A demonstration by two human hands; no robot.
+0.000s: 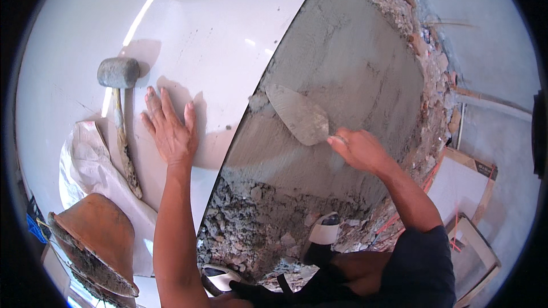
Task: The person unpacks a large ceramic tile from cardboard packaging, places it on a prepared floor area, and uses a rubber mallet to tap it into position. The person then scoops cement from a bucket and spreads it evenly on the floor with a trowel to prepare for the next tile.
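My right hand (359, 149) is wrapped round the handle of a trowel (298, 113). The trowel's leaf-shaped blade, smeared with grey mortar, lies on or just above the smoothed wet mortar bed (354, 51), near the tile edge. My left hand (170, 128) rests on the glossy white floor tile (217, 28) with its fingers spread, holding nothing. Just left of it a mallet (119, 73) with a grey head and a mortar-crusted handle lies on the tile.
An orange-brown bucket (103, 234) caked with mortar stands at lower left beside a crumpled white sack (85, 159). Rough, lumpy mortar (245, 211) lies near my feet. Broken rubble (436, 68) lines the right wall, where a boxed tile (462, 182) leans.
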